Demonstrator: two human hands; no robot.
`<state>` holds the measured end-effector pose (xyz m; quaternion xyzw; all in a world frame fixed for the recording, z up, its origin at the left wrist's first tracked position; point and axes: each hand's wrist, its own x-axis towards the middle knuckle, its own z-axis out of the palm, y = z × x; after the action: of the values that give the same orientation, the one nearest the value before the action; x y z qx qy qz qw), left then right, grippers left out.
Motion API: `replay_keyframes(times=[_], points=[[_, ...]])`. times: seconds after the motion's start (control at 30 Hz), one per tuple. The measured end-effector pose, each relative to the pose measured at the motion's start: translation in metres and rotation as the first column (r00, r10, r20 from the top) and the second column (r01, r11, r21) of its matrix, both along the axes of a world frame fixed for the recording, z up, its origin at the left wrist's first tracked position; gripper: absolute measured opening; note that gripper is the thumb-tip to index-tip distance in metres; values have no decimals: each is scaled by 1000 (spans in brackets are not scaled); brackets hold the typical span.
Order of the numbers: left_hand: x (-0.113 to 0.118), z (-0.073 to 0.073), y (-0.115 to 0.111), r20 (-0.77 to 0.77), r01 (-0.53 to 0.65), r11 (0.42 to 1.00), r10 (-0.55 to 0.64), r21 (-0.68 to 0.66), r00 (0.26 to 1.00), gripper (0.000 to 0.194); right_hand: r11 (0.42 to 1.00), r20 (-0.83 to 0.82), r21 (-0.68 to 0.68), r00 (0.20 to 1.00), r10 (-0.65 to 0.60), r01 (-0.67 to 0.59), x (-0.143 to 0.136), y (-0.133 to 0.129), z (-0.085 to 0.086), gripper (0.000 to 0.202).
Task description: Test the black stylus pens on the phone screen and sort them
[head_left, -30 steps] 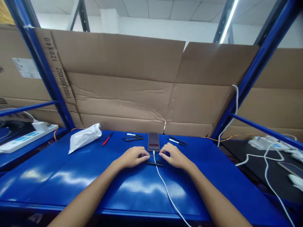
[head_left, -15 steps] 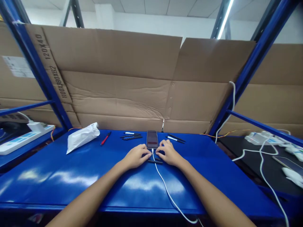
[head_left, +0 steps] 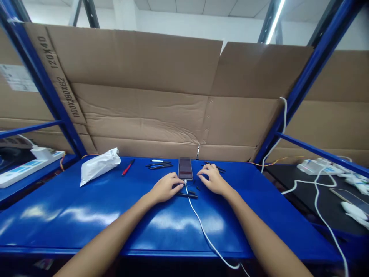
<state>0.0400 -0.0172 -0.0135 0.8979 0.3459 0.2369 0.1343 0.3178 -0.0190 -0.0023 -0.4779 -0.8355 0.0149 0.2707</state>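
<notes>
A phone point(head_left: 185, 168) lies flat at the back middle of the blue table, a white cable point(head_left: 198, 223) running from its near end. My left hand point(head_left: 166, 187) rests left of the cable plug, fingertips close to it; whether they pinch anything is too small to tell. Right of the phone, my right hand point(head_left: 212, 179) is apart from the cable, its fingers bent and spread, with nothing seen in them. Between the hands lie a black pen point(head_left: 187, 196) and small dark pieces point(head_left: 198, 188). Dark pens point(head_left: 160, 166) lie left of the phone, others partly behind my right hand.
A white plastic packet point(head_left: 99, 166) and a red pen point(head_left: 128, 167) lie at the left on the table point(head_left: 86, 227). Cardboard point(head_left: 144, 104) stands behind. Power strips point(head_left: 31, 168) and loose cables sit on the side surfaces, beyond the blue frame posts.
My right hand has moved away from the cable plug, up and to the right, and its fingers have opened. A small dark piece now shows near the plug. My left hand has barely moved.
</notes>
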Motion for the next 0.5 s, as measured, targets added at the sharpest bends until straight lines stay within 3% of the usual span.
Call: replay_keyframes(times=[0.2,0.5], points=[[1,-6,5,2,-8,1000,8,2,1000,30,999,16,-21,999,33,-33,-4,-2,0,19],[-1,-3,10,5,-161,987,161,-25,987,15,991,53,-128,997,56,-48,-3,-1,-3,21]])
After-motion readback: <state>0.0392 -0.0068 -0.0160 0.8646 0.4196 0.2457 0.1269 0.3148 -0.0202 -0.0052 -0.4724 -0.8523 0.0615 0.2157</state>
